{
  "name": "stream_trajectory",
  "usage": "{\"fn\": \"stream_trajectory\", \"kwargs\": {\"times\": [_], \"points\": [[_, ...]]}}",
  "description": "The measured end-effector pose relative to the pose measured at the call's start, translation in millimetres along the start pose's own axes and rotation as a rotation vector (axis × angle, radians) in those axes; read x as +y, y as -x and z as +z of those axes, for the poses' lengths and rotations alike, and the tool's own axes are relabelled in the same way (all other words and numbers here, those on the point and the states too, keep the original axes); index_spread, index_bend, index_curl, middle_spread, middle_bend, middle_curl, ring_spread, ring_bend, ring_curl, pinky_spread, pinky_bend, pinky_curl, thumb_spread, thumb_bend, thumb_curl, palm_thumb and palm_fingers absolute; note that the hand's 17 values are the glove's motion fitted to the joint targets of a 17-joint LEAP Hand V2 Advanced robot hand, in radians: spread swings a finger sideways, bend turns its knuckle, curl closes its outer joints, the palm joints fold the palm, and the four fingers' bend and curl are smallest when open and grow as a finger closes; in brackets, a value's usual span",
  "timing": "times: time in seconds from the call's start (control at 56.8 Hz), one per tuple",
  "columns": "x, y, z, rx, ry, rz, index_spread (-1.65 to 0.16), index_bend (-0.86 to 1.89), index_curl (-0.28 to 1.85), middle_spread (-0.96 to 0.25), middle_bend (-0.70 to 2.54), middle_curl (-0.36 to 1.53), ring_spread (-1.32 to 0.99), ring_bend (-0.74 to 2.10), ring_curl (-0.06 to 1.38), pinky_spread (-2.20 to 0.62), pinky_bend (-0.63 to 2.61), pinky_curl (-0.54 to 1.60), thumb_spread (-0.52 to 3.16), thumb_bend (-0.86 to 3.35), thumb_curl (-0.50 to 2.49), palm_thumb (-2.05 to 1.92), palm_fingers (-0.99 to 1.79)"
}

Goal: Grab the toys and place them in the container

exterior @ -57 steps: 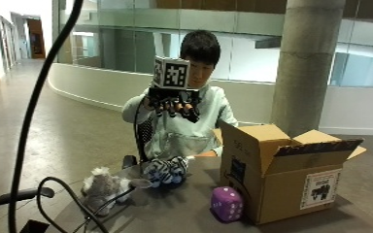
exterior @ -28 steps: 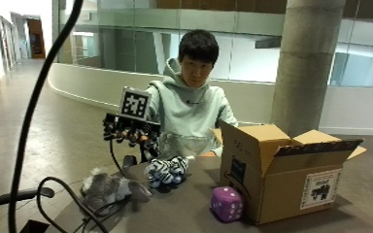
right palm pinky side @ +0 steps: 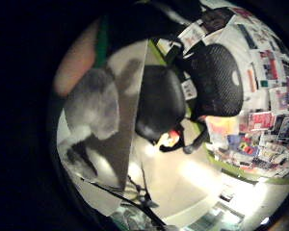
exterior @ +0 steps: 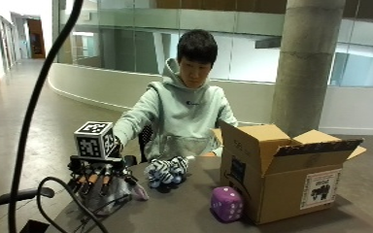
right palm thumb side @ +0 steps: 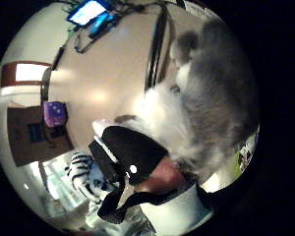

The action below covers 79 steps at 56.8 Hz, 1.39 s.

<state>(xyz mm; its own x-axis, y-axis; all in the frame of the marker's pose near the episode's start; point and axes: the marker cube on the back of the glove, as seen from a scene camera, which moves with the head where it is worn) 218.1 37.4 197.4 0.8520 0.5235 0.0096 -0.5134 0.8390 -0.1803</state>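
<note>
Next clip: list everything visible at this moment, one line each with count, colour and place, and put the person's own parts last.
grey plush toy: one, grey and white, on the table near its corner, under the hand
zebra plush toy: one, black and white striped, on the table in front of the person
plush die: one, purple with pale spots, on the table against the box front
cardboard box: one, brown, flaps open, on the table beside the pillar side
table: one, grey-brown top, carrying all of the above
office chair: one, black, seen on the floor past the table edge in the little finger side palm view
right hand: one, black glove, fingers pointing down onto the grey plush toy; whether it grips yet cannot be told
</note>
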Motion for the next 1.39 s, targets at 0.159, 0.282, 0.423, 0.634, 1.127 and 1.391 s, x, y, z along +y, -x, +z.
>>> {"fn": "stream_trajectory", "kwargs": {"times": [0.159, 0.282, 0.423, 0.634, 1.127, 1.391], "points": [[11, 13, 15, -0.025, 0.115, -0.047, -0.34, 0.16, 0.29, -0.07, 0.05, 0.14, 0.01, 0.41, 0.14, 0.06, 0.98, 0.44, 1.05, -0.05, 0.19, -0.05, 0.06], [11, 25, 19, 0.001, 0.104, -0.076, -0.32, 0.14, 0.29, -0.01, 0.11, 0.13, 0.0, 0.68, 0.23, 0.05, 1.04, 0.45, 1.11, 0.0, 0.23, 0.04, 0.14], [14, 32, 26, -0.062, -0.047, -0.119, -0.27, 0.14, 0.26, 0.01, 0.16, 0.14, -0.16, 1.12, 0.36, -0.09, 1.13, 0.44, 1.22, 0.06, 0.28, 0.17, 0.42], [17, 45, 32, -0.153, -0.204, -0.159, -0.21, 0.14, 0.27, -0.04, 0.27, 0.21, -0.3, 1.32, 0.47, -0.32, 1.27, 0.48, 1.29, 0.2, 0.41, 0.49, 0.83], [39, 75, -87, 0.114, -0.079, -0.321, -0.24, 0.42, 0.49, -0.2, 0.51, 0.37, -0.37, 1.29, 0.55, -0.39, 1.17, 0.5, 0.81, 0.25, 0.73, 0.76, 1.02], [76, 150, -204, 0.116, -0.096, -0.48, -0.25, 0.55, 0.65, -0.25, 0.6, 0.49, -0.38, 1.32, 0.6, -0.39, 1.19, 0.52, 0.67, 0.26, 0.87, 0.76, 0.97]]}}
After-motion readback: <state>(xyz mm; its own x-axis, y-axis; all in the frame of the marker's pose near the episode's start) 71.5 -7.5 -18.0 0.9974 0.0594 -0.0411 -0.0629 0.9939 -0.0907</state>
